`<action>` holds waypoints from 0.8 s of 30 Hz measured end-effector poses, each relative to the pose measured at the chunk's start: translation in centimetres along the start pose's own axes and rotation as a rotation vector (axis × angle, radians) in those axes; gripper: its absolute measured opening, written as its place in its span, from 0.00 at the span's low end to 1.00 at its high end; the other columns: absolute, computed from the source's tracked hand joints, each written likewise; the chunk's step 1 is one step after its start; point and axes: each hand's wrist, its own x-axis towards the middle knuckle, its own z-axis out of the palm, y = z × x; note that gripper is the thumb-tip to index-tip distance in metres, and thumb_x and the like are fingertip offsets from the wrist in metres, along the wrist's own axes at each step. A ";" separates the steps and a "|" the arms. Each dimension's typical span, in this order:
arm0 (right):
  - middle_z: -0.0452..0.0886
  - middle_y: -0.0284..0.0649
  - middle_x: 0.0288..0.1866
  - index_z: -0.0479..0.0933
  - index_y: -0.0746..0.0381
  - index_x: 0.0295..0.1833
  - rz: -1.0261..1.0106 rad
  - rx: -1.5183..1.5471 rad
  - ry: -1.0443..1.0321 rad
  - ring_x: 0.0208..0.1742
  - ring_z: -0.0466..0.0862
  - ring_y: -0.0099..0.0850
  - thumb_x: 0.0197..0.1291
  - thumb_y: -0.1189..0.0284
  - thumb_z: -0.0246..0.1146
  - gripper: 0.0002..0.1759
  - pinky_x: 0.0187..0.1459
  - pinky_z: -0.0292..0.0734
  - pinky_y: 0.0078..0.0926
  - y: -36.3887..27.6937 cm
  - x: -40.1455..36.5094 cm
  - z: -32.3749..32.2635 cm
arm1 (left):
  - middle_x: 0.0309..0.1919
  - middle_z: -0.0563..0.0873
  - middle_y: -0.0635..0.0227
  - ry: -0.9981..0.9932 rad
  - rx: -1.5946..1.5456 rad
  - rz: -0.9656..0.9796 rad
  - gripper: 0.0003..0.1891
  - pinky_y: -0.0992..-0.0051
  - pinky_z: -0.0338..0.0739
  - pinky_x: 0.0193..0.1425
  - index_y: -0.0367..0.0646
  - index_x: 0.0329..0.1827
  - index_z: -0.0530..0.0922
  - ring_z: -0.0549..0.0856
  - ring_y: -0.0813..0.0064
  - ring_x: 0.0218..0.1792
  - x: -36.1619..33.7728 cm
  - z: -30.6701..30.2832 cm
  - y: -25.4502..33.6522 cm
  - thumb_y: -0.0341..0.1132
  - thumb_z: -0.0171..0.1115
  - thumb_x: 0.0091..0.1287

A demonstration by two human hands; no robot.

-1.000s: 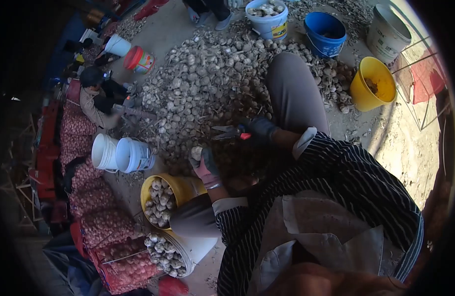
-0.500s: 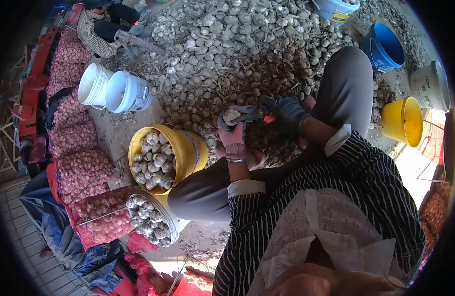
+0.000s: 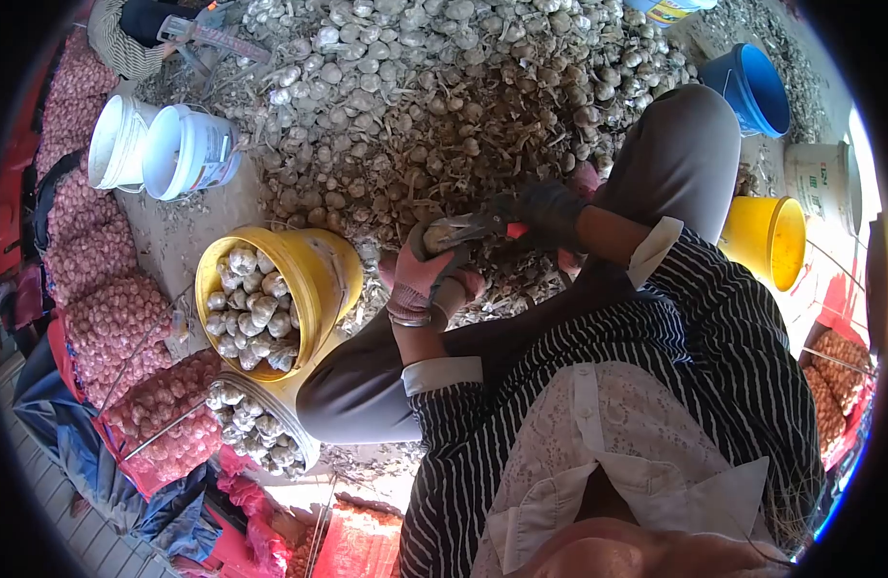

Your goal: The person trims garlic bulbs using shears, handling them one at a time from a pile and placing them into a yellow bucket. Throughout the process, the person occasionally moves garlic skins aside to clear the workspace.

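Note:
My left hand (image 3: pixel 423 272), in a pink and grey glove, is closed around a garlic bulb (image 3: pixel 438 235) in front of my lap. In my right hand (image 3: pixel 552 216), which wears a dark glove, is a pair of pruning shears (image 3: pixel 481 227) with a red part by the grip. The blades point left and overlap the bulb in this view. Beyond both hands spreads a large heap of garlic (image 3: pixel 415 106) with dry stalks. By my left knee, a yellow bucket (image 3: pixel 314 289) tilted toward me holds several trimmed bulbs.
Another full bucket (image 3: pixel 304 438) stands beside the yellow one. Two white buckets (image 3: pixel 189 183) are at the left, before red mesh sacks (image 3: pixel 88 246). Blue (image 3: pixel 747 91), whitish (image 3: pixel 824 178) and yellow (image 3: pixel 767 241) buckets stand right. A person's striped sleeve (image 3: pixel 126 43) shows at upper left.
The view has shifted, so buckets and sacks sit farther left. My left hand still holds the bulb, now lower left in view, and the shears stay at it.

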 end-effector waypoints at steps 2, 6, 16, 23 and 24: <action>0.80 0.45 0.36 0.66 0.55 0.67 -0.016 0.115 0.118 0.39 0.82 0.47 0.46 0.53 0.68 0.42 0.40 0.75 0.44 0.2 0.4 1.4 | 0.50 0.82 0.62 0.253 0.072 -0.103 0.29 0.73 0.76 0.56 0.34 0.60 0.72 0.82 0.72 0.50 0.6 -0.1 -0.4 0.27 0.70 0.53; 0.80 0.48 0.35 0.66 0.58 0.67 0.003 0.166 0.250 0.36 0.82 0.47 0.47 0.52 0.67 0.42 0.38 0.75 0.45 0.2 1.0 3.4 | 0.47 0.85 0.61 0.469 0.272 -0.152 0.25 0.73 0.77 0.52 0.36 0.57 0.76 0.84 0.70 0.47 1.1 2.0 0.6 0.35 0.68 0.56; 0.80 0.50 0.34 0.66 0.62 0.65 -0.030 0.107 0.238 0.37 0.81 0.45 0.48 0.53 0.66 0.41 0.38 0.75 0.44 0.1 -0.4 2.1 | 0.47 0.85 0.62 0.316 0.156 -0.048 0.19 0.74 0.77 0.52 0.38 0.54 0.78 0.84 0.69 0.47 0.9 1.8 -2.8 0.34 0.65 0.60; 0.81 0.45 0.36 0.68 0.61 0.62 0.032 0.134 0.061 0.41 0.83 0.43 0.47 0.57 0.68 0.37 0.39 0.76 0.45 0.1 -0.7 3.5 | 0.48 0.84 0.65 0.279 0.735 0.191 0.17 0.69 0.74 0.59 0.45 0.51 0.81 0.82 0.64 0.53 0.4 1.0 -7.5 0.36 0.64 0.57; 0.82 0.44 0.36 0.70 0.60 0.60 0.056 0.158 0.012 0.41 0.83 0.43 0.47 0.57 0.68 0.35 0.39 0.76 0.45 0.2 -0.6 3.7 | 0.47 0.85 0.66 0.229 0.440 0.109 0.16 0.69 0.74 0.58 0.47 0.49 0.82 0.82 0.65 0.52 0.5 1.2 -7.4 0.36 0.65 0.56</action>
